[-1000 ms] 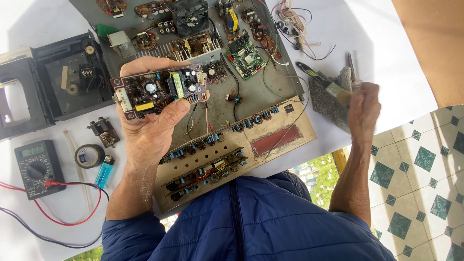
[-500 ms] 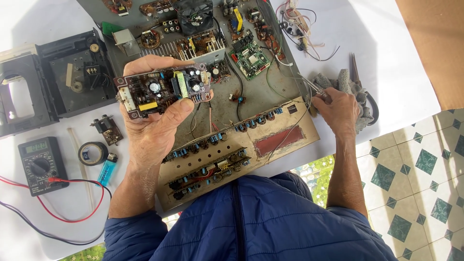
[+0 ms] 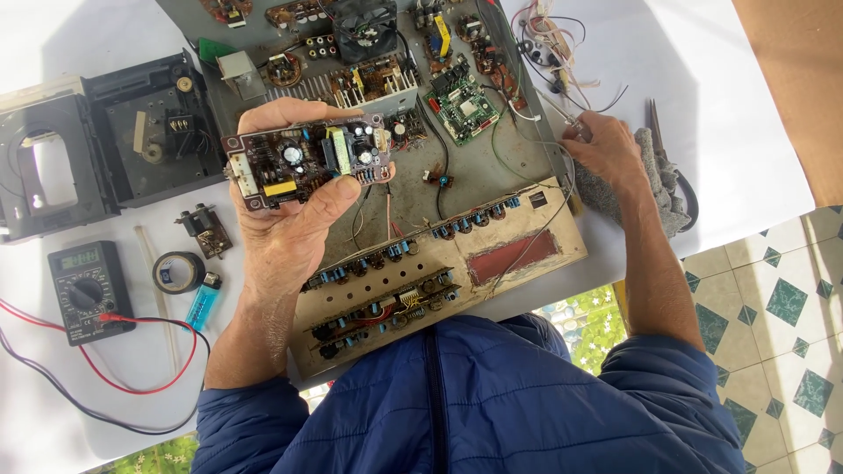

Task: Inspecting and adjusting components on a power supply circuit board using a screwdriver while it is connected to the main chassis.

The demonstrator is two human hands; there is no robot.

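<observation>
**A:** Head view, what's going on with the hands?

**B:** The left hand (image 3: 290,228) is holding a small brown circuit board with a yellow transformer and black capacitors (image 3: 307,162), lifted over the left part of the big open grey metal chassis (image 3: 474,167). Its fingers are wrapped over the board's far edge with the thumb clamped on the near edge. That's a firm grip, component side up.

**A:** Anything different from a second ago?

**B:** The board has barely budged. The right hand (image 3: 606,149) was up in the air over the right side of the white worktop (image 3: 702,70). Now it's down by the chassis's right edge, resting on a crumpled grey cloth (image 3: 650,184). Its fingers are curled near some loose thin wires, but I can't tell whether they're pinching anything. So the board is carried by one hand only, and the other is parked.

**A:** What else is lying around?

**B:** A black digital multimeter with red and black leads (image 3: 83,285) sits near the left edge. Just beside it are a roll of black tape (image 3: 178,270) and a blue lighter (image 3: 204,303). An opened black plastic disc-drive housing (image 3: 105,140) is further back on the left. Dark-handled pliers (image 3: 659,123) lie just past the cloth.
</observation>
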